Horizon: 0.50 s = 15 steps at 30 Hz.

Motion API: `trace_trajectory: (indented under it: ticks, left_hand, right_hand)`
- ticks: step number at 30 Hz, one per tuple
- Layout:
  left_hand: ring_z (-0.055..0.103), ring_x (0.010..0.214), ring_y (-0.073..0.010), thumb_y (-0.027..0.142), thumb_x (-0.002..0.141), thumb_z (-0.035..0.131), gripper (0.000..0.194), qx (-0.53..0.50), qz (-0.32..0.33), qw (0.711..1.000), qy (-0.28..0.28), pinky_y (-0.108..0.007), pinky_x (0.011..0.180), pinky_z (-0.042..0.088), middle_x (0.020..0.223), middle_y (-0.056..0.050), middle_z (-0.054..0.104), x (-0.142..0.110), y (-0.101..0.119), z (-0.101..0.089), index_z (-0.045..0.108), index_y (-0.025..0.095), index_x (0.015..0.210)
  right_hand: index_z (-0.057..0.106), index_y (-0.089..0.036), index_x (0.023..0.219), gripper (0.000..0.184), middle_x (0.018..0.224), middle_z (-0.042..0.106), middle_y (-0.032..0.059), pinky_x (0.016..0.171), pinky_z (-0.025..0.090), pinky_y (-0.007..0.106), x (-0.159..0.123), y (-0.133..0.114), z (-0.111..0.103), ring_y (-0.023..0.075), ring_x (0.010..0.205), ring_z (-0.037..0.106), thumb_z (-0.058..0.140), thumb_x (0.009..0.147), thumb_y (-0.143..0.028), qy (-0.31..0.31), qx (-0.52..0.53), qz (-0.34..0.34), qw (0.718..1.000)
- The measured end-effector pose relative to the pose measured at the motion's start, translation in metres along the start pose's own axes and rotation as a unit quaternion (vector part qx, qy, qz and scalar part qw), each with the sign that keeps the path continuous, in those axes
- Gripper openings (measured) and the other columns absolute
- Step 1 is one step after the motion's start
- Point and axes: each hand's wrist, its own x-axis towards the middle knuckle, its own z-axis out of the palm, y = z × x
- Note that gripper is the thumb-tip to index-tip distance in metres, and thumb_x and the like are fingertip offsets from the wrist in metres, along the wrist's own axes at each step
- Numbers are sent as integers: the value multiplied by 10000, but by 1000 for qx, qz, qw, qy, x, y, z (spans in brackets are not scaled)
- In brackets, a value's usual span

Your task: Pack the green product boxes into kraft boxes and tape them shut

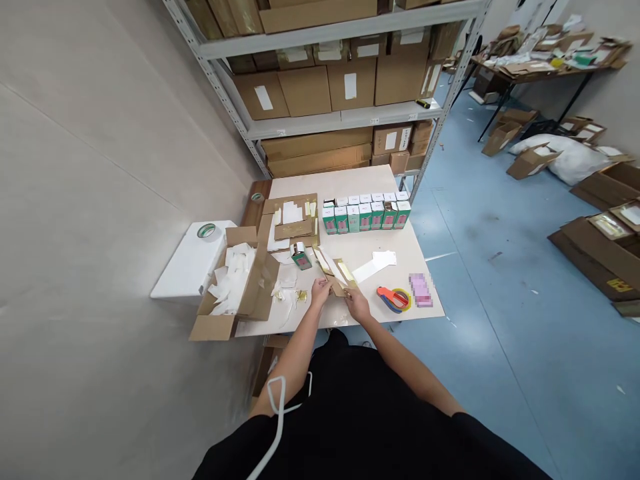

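Observation:
Both hands grip a flat piece of brown cardboard point(338, 289) with white and yellowish strips on it, close to the table's front edge. My left hand point(321, 292) is closed on its left side, and my right hand point(357, 305) closes on its right lower corner. Just beyond my left hand stands a small green and white box point(301, 256). White paper strips point(375, 265) lie to the right of the cardboard. Further right rest orange-handled scissors point(393, 299) beside a yellow ring, perhaps a tape roll point(406, 300).
Green and white boxes point(365, 217) stand in rows at the back right of the table. An open carton point(213, 327) full of white paper is at the left, beside a white box with a tape roll point(206, 231). Flattened cardboard point(295, 230) lies behind. A metal shelf point(345, 120) holds cartons.

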Motion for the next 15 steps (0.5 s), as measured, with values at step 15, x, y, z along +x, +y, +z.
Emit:
trace_trajectory:
  ticks: [15]
  left_hand:
    - [580,1337,-285,707,830,684,905,51,-9,998,28,-302,854,574,1660,-165,373,85,23,-34,388,283,1573]
  right_hand:
    - [601,-258,679,246,648,623,19,707,481,339,-8,6,-94,252,700,586,540,800,-463,71,54,8,996]
